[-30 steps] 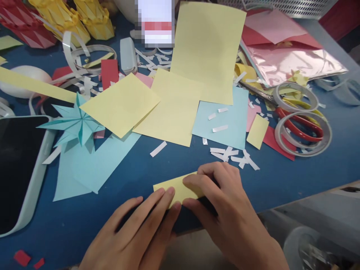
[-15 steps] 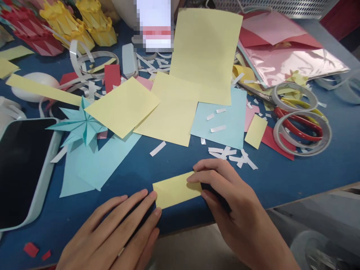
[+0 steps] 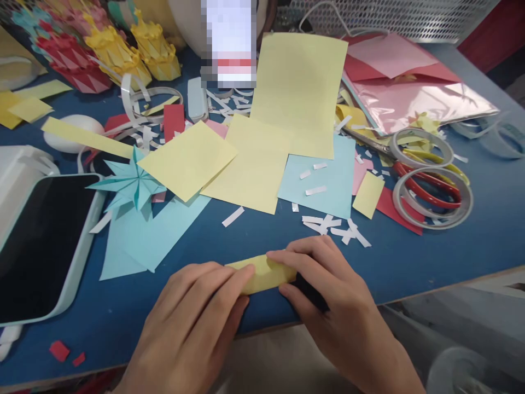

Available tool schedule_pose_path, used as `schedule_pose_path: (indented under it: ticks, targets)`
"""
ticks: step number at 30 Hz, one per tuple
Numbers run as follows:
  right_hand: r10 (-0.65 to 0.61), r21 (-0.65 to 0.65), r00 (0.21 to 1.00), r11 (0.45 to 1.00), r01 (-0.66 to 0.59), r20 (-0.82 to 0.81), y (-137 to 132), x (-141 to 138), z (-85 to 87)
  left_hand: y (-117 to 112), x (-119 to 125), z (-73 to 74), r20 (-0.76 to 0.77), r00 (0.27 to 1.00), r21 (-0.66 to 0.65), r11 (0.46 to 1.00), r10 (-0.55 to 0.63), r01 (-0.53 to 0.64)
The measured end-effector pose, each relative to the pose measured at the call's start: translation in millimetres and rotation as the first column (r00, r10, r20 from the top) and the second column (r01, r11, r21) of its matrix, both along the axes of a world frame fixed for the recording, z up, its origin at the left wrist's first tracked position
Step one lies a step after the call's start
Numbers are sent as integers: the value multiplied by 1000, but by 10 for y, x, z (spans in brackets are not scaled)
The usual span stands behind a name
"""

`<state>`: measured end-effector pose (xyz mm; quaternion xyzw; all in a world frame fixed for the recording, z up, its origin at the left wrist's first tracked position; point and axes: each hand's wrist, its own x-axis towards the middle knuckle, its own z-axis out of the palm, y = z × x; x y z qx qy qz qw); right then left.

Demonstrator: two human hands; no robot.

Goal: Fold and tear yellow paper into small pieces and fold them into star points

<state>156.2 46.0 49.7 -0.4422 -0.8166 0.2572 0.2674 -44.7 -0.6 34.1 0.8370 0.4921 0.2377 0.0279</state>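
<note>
Both hands meet over one narrow yellow paper strip (image 3: 264,275) at the near edge of the blue desk (image 3: 484,241). Left hand (image 3: 192,320) has its left end, fingers curved with tips on top, thumb at the near edge. Right hand (image 3: 342,298) takes the right end, partly closed, index on top and thumb at the near edge (palm arched, dark gap beneath). Middle of the strip shows between them.

Just beyond: loose white snippets (image 3: 324,223). Behind those, a light blue sheet (image 3: 342,178) with more bits on it, then overlapping yellow sheets (image 3: 297,87).

Left side: pointed blue paper star (image 3: 137,183) on light blue paper (image 3: 127,246), dark-screened phone (image 3: 45,246) beside it, red scraps (image 3: 59,351) nearer.

Right side: two tape rolls (image 3: 468,200) over red-handled scissors (image 3: 454,198), small yellow rectangle (image 3: 368,195) near.

Far back: folded yellow and red paper ornaments (image 3: 158,52), a shiny pink paper pack (image 3: 435,106), perforated white panel (image 3: 410,24) (blurry).
</note>
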Motion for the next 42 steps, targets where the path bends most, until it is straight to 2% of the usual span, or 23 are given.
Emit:
schedule_pose_path:
  ticks: [5,9,14,18,21,26,30,33,37,42]
  targets:
    - [107,75,993,992,-104,-41,9,29,-6,-44,-40,-27,72,996,-60,996,-58,62]
    - [161,158,987,975,-156,-22,17,42,-17,-41,-63,-23,0,996,-4,996,-92,92]
    - [201,119,977,971,-208,65,7,86,-10,-30,-95,-74,-115,984,-20,991,-135,134]
    - [219,99,975,970,-223,47,-9,135,8,-24,-83,-84,-113,984,-49,990,-137,133]
    - [193,87,981,977,-195,32,-20,141,4,-17,-60,-53,-67,993,-74,993,-93,88]
    - [73,26,996,997,-74,44,-10,63,-2,22,-20,-7,16,1000,-150,989,-9,12]
    - [-38,-1,997,999,38,73,8,-21,7,69,53,13,62,997,-120,992,54,-47]
    - [-95,-31,992,995,98,85,5,-49,4,86,90,13,58,997,-104,994,48,-41]
    - [-124,-54,987,990,130,105,-1,-60,-6,75,91,3,65,998,-151,988,-11,21]
    - [-143,-47,986,988,147,88,18,-74,-6,53,93,2,104,995,-160,987,13,3]
